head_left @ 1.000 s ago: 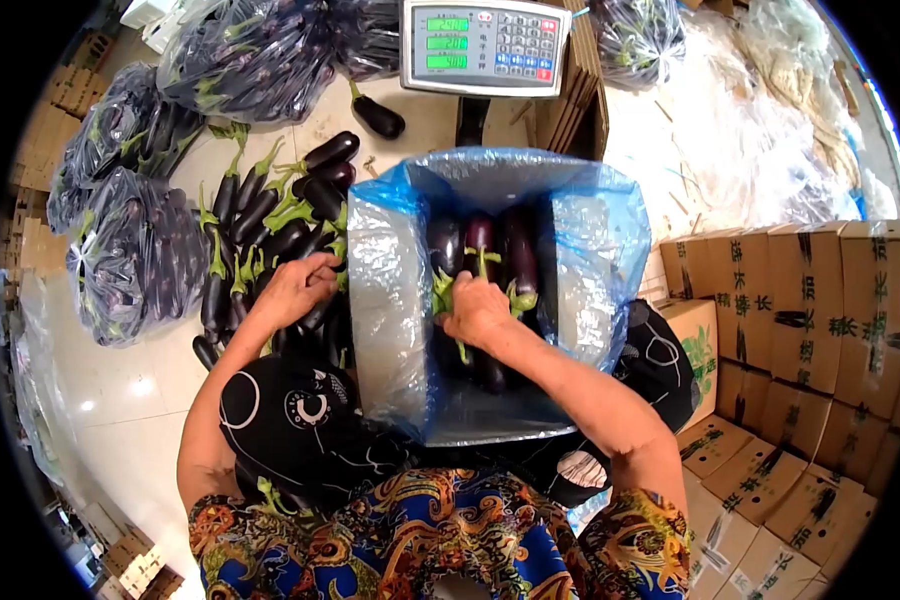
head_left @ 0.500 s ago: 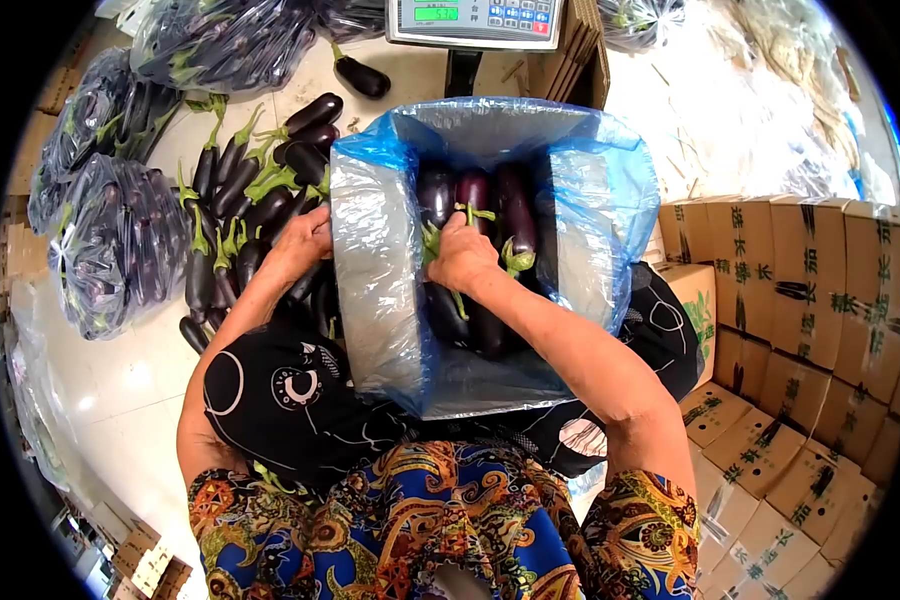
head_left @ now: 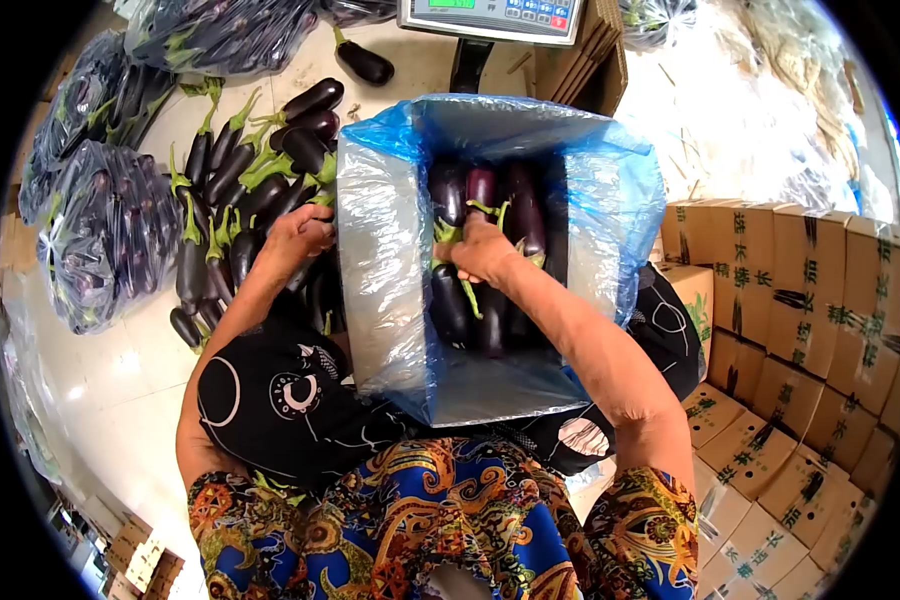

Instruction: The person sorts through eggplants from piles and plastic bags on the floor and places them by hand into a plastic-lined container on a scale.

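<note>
A box lined with blue plastic (head_left: 380, 290) stands between my knees, with several dark eggplants (head_left: 452, 305) lying inside it. My right hand (head_left: 482, 250) reaches into the box, its fingers closed around the stem end of an eggplant in the middle. Just outside the box's left wall, my left hand (head_left: 300, 240) is at the edge of a loose eggplant pile (head_left: 232, 170). Its fingers are curled, and what they grip is hidden.
A digital scale (head_left: 495, 18) stands beyond the box, near a single eggplant (head_left: 365, 62) on the floor. Bagged eggplants (head_left: 110, 235) lie at the left. Stacked cartons (head_left: 800, 290) fill the right side, and clear plastic (head_left: 730, 120) lies at the back right.
The view has shifted, and the box and scale appear higher in it. My left hand has moved from over the pile to the box's left wall, fingers more curled. My right hand stays among the eggplants.
</note>
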A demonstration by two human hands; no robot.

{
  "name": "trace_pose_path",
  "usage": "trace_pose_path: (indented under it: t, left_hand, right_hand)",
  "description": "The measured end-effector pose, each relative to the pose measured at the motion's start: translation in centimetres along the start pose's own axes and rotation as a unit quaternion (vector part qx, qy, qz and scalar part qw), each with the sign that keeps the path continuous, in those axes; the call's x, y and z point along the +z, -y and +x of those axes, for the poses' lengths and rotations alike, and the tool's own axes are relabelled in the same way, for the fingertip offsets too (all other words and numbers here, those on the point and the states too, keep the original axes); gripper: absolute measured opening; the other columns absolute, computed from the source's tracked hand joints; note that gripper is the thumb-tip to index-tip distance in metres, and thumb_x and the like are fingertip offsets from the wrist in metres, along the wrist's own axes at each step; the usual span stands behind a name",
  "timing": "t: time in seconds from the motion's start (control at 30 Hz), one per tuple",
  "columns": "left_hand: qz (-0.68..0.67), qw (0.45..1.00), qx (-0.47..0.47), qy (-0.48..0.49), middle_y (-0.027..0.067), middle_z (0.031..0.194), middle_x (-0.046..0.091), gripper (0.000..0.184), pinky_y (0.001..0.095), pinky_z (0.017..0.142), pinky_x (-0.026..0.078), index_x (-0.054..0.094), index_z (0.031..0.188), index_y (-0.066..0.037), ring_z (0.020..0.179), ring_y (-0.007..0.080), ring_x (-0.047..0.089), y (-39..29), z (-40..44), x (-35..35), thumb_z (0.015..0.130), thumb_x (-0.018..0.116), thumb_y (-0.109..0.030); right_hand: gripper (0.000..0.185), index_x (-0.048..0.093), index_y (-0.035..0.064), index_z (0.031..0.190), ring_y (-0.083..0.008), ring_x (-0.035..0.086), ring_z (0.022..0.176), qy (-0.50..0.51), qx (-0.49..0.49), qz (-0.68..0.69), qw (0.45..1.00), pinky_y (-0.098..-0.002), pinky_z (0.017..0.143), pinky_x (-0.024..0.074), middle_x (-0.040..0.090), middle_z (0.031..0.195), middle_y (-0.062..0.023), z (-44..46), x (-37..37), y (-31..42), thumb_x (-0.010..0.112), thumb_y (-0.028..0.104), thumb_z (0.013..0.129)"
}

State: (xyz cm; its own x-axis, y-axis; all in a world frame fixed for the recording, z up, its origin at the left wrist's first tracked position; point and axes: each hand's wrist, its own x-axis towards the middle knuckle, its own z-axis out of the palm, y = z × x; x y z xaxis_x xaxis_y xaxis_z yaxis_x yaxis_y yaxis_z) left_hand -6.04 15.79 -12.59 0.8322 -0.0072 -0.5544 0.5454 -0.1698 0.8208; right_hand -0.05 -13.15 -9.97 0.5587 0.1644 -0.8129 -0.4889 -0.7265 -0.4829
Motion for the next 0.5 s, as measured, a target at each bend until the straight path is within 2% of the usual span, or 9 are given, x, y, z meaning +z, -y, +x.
trace_pose_path:
  t: [0.03, 0.13, 0.2, 0.27, 0.3, 0.33, 0.4, 0.47, 0.5]
  left_hand:
    - [0.015, 1.0, -0.005, -0.003, -0.0005, 0.078, 0.06, 0.028, 0.0225, 0.064, 0.041, 0.061, 0.115, -0.001, 0.07, 0.0077, 0.053, 0.0, -0.1, 0.0, 0.091, 0.055, -0.012]
    - [0.077, 0.995, 0.056, 0.001, -0.0009, 0.076, 0.06, 0.024, 0.0228, 0.06, 0.039, 0.063, 0.111, -0.001, 0.066, 0.0069, 0.05, -0.6, 0.0, 0.3, 0.092, 0.053, -0.011]
    - [0.088, 0.993, 0.077, 0.012, -0.0011, 0.078, 0.061, 0.022, 0.0222, 0.06, 0.042, 0.064, 0.109, 0.0, 0.067, 0.0073, 0.052, 0.6, 0.8, -0.1, 0.093, 0.051, -0.01]
    - [0.103, 0.99, 0.093, 0.017, -0.0014, 0.081, 0.062, 0.023, 0.0218, 0.063, 0.045, 0.063, 0.111, 0.0, 0.068, 0.0076, 0.055, 1.4, 1.7, 0.2, 0.095, 0.05, -0.01]
    - [0.106, 0.99, 0.097, 0.001, -0.0002, 0.086, 0.064, 0.024, 0.0234, 0.069, 0.049, 0.062, 0.113, -0.001, 0.074, 0.0088, 0.059, 1.1, 1.5, 0.9, 0.099, 0.05, -0.015]
    - [0.115, 0.989, 0.087, 0.008, 0.001, 0.09, 0.065, 0.024, 0.0244, 0.071, 0.05, 0.062, 0.113, 0.0, 0.077, 0.0089, 0.061, 0.7, 1.2, 1.3, 0.102, 0.049, -0.018]
    - [0.109, 0.989, 0.09, 0.031, 0.0017, 0.094, 0.066, 0.025, 0.0254, 0.073, 0.051, 0.061, 0.115, -0.001, 0.081, 0.0094, 0.062, 2.2, 1.9, 1.0, 0.102, 0.051, -0.02]
    - [0.055, 0.993, 0.096, 0.034, 0.0012, 0.09, 0.066, 0.023, 0.0245, 0.07, 0.05, 0.061, 0.115, -0.001, 0.077, 0.0089, 0.061, 1.1, 1.0, 1.4, 0.1, 0.051, -0.016]
    - [0.024, 0.994, 0.099, 0.031, 0.0009, 0.089, 0.066, 0.022, 0.024, 0.068, 0.049, 0.061, 0.114, -0.002, 0.075, 0.0086, 0.06, 0.8, 0.4, 1.8, 0.1, 0.051, -0.014]
  right_hand:
    - [0.067, 0.046, -0.0102, 0.109, -0.0171, 0.061, 0.051, 0.006, 0.002, -0.018, 1.0, -0.0306, 0.044, 0.0506, 0.065, 0.07, -0.012, -0.1, 0.2, 0.6, 0.086, 0.03, 0.074]
    - [0.073, 0.039, -0.0081, 0.111, -0.0169, 0.061, 0.05, 0.114, 0.015, -0.072, 0.991, -0.0313, 0.043, 0.0506, 0.065, 0.069, -0.0111, -0.5, -0.7, 0.8, 0.089, 0.028, 0.071]
    - [0.076, 0.035, -0.0036, 0.109, -0.0183, 0.063, 0.05, 0.094, 0.002, -0.034, 0.995, -0.0307, 0.044, 0.052, 0.065, 0.069, -0.0131, -2.0, -0.2, -0.2, 0.091, 0.027, 0.068]
    - [0.079, 0.032, -0.0039, 0.111, -0.0278, 0.07, 0.066, 0.018, -0.028, -0.058, 0.998, -0.0334, 0.058, 0.0569, 0.067, 0.08, -0.0196, -2.4, 2.0, -1.4, 0.089, 0.03, 0.068]
    - [0.081, 0.031, -0.0048, 0.112, -0.0374, 0.07, 0.088, -0.058, -0.083, -0.16, 0.982, -0.038, 0.077, 0.0564, 0.067, 0.094, -0.0267, -1.2, 3.7, -3.1, 0.086, 0.035, 0.069]
    - [0.08, 0.033, -0.0056, 0.112, -0.0419, 0.064, 0.103, -0.071, -0.079, -0.175, 0.979, -0.0426, 0.088, 0.052, 0.064, 0.104, -0.0305, -2.3, 3.4, -2.2, 0.085, 0.038, 0.069]
    - [0.079, 0.038, -0.0074, 0.113, -0.0422, 0.064, 0.103, -0.04, -0.08, -0.132, 0.987, -0.0414, 0.089, 0.0514, 0.064, 0.103, -0.0299, -2.0, 2.2, -2.4, 0.085, 0.037, 0.068]
    - [0.067, 0.053, -0.0089, 0.108, -0.0402, 0.064, 0.104, 0.014, -0.085, 0.034, 0.996, -0.0386, 0.088, 0.0503, 0.065, 0.105, -0.0295, -2.3, 0.3, -2.1, 0.085, 0.036, 0.07]
    - [0.062, 0.054, -0.0086, 0.106, -0.0384, 0.065, 0.101, 0.046, -0.047, 0.08, 0.995, -0.0395, 0.085, 0.051, 0.065, 0.104, -0.0289, -3.2, -0.6, -1.5, 0.084, 0.034, 0.072]
